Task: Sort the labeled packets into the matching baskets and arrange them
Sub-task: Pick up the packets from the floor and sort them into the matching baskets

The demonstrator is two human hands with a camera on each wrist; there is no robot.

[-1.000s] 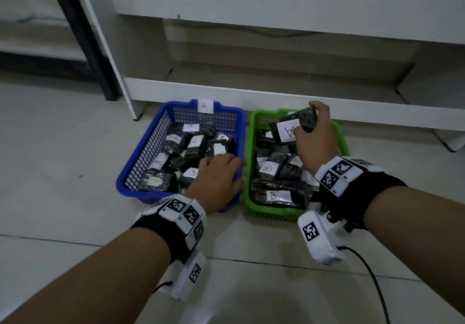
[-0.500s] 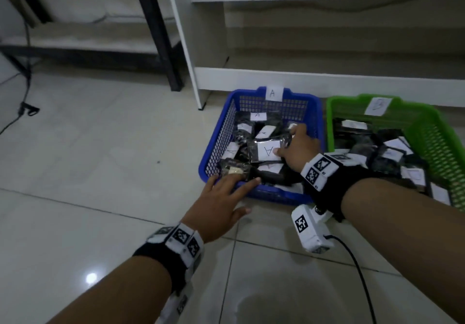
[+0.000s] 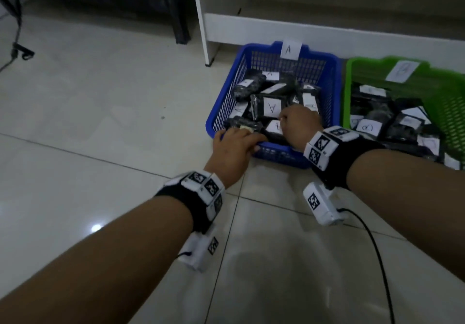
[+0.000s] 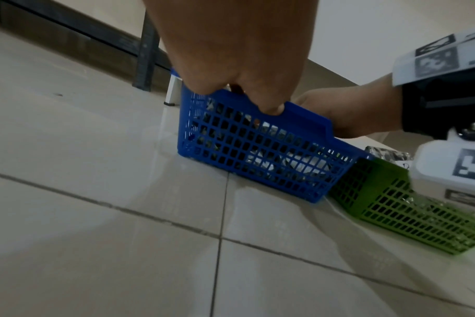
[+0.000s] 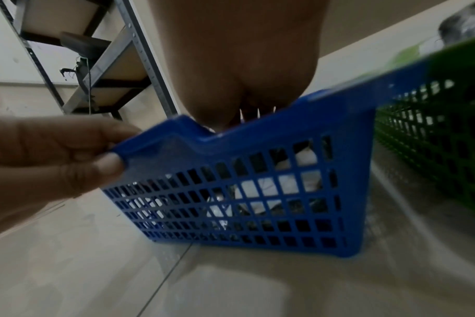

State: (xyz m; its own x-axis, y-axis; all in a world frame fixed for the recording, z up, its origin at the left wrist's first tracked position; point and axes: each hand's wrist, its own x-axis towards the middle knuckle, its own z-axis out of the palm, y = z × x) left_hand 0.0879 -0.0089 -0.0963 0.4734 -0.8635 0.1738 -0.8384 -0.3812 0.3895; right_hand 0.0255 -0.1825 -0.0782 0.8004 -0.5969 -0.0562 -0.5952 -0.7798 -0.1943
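Observation:
A blue basket (image 3: 329, 92) tagged A and a green basket (image 3: 450, 112) with its own paper tag stand side by side on the floor, both full of dark packets with white labels. My left hand (image 3: 234, 145) grips the near left rim of the blue basket (image 4: 258, 154), fingers over the edge and thumb outside. My right hand (image 3: 299, 125) is down inside the blue basket with fingers curled at the edge of a packet labelled A (image 3: 271, 107), which lies on the pile. In the right wrist view the rim of the blue basket (image 5: 258, 193) hides those fingertips.
A white shelf unit (image 3: 327, 29) stands right behind the baskets, its upright (image 3: 201, 21) beside the blue one. A dark metal rack leg (image 3: 178, 16) is further left, and a cable (image 3: 17, 47) at far left. Pale tiled floor (image 3: 100, 122) lies to the left and near me.
My right hand carried the A packet from over the green basket into the blue one and lowered it onto the pile. My left hand moved from the floor onto the blue rim.

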